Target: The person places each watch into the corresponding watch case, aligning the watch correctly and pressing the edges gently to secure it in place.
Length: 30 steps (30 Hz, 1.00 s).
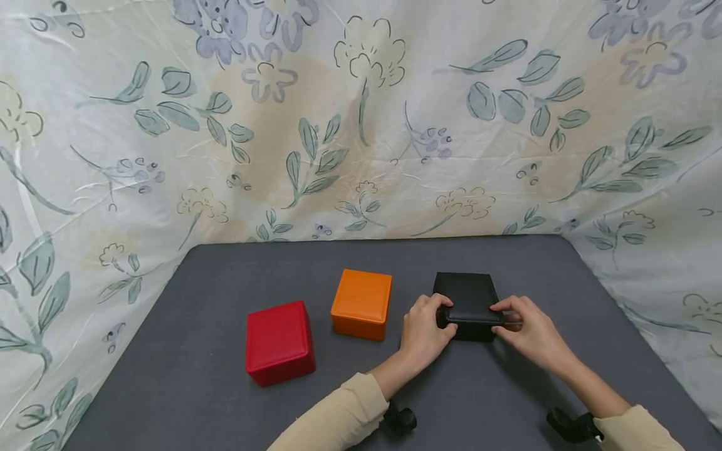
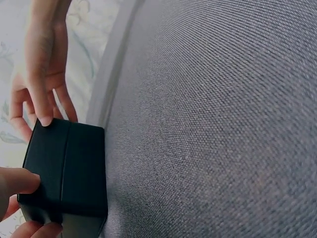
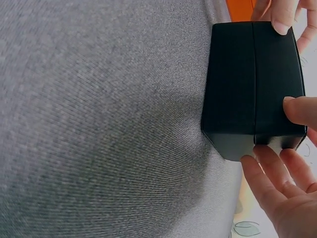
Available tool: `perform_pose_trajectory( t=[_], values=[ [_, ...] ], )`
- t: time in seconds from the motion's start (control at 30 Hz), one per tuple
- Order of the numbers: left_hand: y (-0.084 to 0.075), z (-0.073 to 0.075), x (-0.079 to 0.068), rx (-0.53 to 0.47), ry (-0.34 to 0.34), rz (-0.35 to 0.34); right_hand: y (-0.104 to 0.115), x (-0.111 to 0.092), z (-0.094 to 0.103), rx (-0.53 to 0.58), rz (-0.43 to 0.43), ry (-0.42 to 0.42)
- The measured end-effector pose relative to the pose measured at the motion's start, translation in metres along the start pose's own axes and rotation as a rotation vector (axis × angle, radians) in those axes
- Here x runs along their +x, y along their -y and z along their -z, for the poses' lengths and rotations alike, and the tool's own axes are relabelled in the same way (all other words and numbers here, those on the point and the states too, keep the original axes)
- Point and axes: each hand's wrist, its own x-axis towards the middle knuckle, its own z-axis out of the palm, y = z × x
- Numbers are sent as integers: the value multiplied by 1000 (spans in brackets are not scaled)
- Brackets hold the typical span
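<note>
A black box [image 1: 467, 293] with a smooth, leather-like surface sits on the grey table, right of centre. A seam runs along its front between lid and base, and no gap shows there. My left hand [image 1: 423, 332] grips the box's left side, thumb on the front and fingers at the side and top edge. On the opposite side, my right hand [image 1: 533, 332] holds the upper part, its thumb [image 3: 299, 110] pressed on the front face above the seam. Both hands flank the same black box [image 2: 81, 163] in the left wrist view. The inside of the box is hidden.
An orange box [image 1: 361, 304] stands left of the black one. Farther left and nearer is a red box [image 1: 279, 341], slightly turned. Both look closed. Floral cloth [image 1: 366, 156] hangs behind the grey table [image 1: 186, 376] and along its sides.
</note>
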Motion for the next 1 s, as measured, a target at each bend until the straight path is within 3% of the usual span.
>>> perform_pose_trajectory(
  t=[0.37, 0.63, 1.0],
  values=[
    [-1, 2, 1, 30, 43, -2, 0, -3, -1, 16, -2, 2],
    [3, 15, 2, 102, 192, -16, 3, -1, 4, -13, 19, 43],
    [1, 41, 5, 337, 395, -199, 12, 5, 24, -131, 65, 139]
  ],
)
